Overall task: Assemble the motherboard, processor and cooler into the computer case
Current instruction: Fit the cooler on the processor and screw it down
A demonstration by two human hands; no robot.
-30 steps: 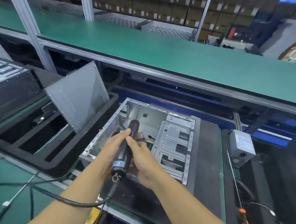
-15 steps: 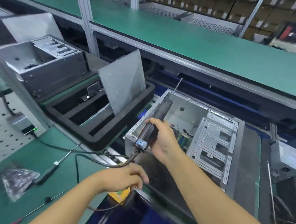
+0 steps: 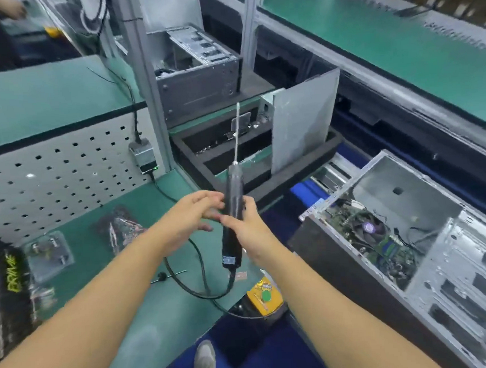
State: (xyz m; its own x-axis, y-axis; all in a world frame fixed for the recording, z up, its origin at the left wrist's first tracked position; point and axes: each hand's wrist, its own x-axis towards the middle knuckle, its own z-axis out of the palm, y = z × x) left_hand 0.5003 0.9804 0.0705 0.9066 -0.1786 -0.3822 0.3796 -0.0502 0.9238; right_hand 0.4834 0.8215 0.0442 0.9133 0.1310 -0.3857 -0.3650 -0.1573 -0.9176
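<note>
Arms stretch forward over a green bench (image 3: 159, 317). My right hand (image 3: 247, 229) is wrapped round a screwdriver (image 3: 230, 247), bit pointing away; my left hand (image 3: 189, 215) lays loosely straight fingers on its barrel. A pegboard (image 3: 51, 178) stands left. The open case (image 3: 392, 180) lies right, with motherboard (image 3: 382, 249) and cooler (image 3: 368, 228) inside.

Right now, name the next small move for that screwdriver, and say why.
Probably lay the screwdriver on the green bench: the right hand grips it bit-up over the bench, left hand touching, clear of the case where motherboard and cooler already sit.
</note>
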